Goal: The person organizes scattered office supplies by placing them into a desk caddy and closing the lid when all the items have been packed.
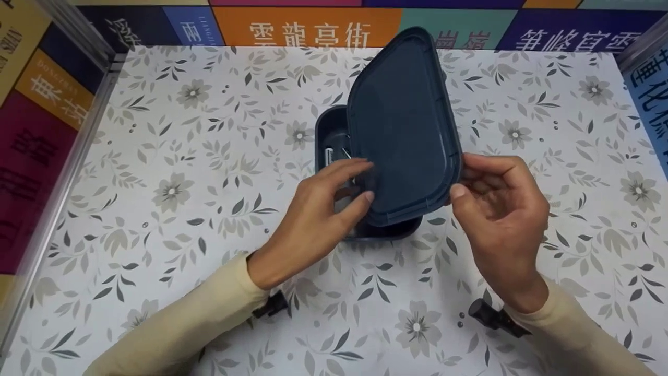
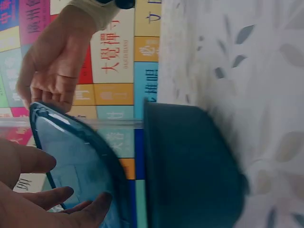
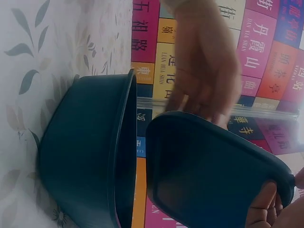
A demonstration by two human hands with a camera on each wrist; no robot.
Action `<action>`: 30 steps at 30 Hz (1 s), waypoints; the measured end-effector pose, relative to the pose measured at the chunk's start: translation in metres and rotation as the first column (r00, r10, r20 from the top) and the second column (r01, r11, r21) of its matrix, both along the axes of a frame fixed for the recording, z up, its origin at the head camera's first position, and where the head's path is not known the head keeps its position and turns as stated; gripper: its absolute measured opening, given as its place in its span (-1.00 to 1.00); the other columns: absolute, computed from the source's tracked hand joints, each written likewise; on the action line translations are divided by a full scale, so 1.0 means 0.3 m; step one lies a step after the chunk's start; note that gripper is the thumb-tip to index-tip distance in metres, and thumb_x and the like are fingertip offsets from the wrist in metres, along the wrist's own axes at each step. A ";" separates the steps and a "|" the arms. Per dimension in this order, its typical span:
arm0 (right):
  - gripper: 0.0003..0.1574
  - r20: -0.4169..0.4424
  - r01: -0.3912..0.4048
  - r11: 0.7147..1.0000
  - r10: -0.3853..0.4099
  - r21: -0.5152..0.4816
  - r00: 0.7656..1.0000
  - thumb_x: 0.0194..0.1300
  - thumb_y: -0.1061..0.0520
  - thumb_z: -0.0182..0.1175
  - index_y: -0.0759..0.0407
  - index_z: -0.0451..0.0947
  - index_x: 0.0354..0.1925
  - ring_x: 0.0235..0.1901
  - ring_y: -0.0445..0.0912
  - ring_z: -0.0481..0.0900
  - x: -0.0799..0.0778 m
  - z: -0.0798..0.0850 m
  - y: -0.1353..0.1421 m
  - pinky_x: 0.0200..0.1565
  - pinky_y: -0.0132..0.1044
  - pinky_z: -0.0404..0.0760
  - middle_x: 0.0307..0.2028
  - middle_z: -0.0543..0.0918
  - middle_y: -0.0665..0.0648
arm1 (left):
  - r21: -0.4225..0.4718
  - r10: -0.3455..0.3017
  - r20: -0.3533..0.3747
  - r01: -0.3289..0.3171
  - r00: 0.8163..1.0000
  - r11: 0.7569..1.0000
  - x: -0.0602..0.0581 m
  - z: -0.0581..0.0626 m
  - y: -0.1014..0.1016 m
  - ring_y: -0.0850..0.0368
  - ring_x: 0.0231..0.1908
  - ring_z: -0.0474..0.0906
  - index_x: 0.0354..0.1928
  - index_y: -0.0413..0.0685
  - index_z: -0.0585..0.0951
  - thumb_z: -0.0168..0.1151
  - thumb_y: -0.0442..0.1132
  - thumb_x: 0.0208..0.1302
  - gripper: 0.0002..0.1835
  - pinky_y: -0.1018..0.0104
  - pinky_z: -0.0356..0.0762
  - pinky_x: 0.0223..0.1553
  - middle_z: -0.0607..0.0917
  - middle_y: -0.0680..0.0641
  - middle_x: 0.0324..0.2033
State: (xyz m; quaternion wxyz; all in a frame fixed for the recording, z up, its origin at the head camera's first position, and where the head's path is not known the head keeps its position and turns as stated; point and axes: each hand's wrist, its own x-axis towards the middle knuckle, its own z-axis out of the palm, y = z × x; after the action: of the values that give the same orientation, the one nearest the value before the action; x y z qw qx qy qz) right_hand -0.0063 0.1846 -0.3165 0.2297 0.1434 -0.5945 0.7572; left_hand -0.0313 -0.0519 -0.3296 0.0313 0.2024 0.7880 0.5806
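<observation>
A dark blue plastic box stands on the table, its lid raised and tilted above it. My right hand pinches the lid's right edge between thumb and fingers. On the other side, my left hand hovers over the box with thumb and fingers spread, close to the lid's inner face; whether it touches the lid I cannot tell. Inside the box lie a small white cylinder and a thin shiny piece. The lid and left hand hide the remaining inside. Box and lid stand apart in the right wrist view.
White cloth with grey leaves and flowers covers the table. Low panels of coloured blocks with printed characters border the back and both sides. A black wrist device sits under the left sleeve, another by the right.
</observation>
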 end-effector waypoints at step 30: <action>-0.72 -0.492 0.332 0.834 -0.086 0.440 0.866 0.28 0.32 0.37 0.50 0.74 -0.08 -0.21 0.21 0.74 0.009 -0.074 -0.135 0.02 -0.23 0.73 -0.18 0.79 0.37 | 0.370 0.050 0.052 -0.066 0.997 0.927 -0.044 0.098 0.010 0.05 0.23 0.72 0.48 -0.34 0.56 0.33 -0.21 0.62 -0.47 0.14 0.69 0.31 0.73 -0.11 0.27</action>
State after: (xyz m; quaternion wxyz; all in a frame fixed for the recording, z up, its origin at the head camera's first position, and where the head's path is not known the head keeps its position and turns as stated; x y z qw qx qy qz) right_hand -0.0037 0.1440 -0.3387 0.3990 0.3033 -0.7155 0.4868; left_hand -0.0444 -0.0488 -0.3002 -0.0083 0.1693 0.6688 0.7239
